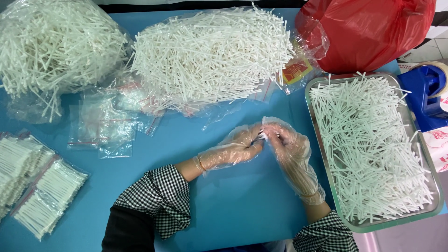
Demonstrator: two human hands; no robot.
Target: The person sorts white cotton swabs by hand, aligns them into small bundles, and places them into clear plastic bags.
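Note:
My left hand (235, 147) and my right hand (289, 149) meet over the blue table, both in thin clear plastic gloves. Between their fingertips they pinch a small bundle of white sticks (262, 136), mostly hidden by the fingers. A metal tray (311, 100) full of loose white sticks lies just right of my right hand. Two big heaps of the same sticks (210, 56) rest on clear plastic at the far side of the table.
Empty small clear bags (105, 126) lie at the left centre. Filled bags of sticks (46, 196) are stacked at the left edge. A red plastic bag (368, 32) sits at the back right, with a blue tape dispenser (427, 95) beside the tray.

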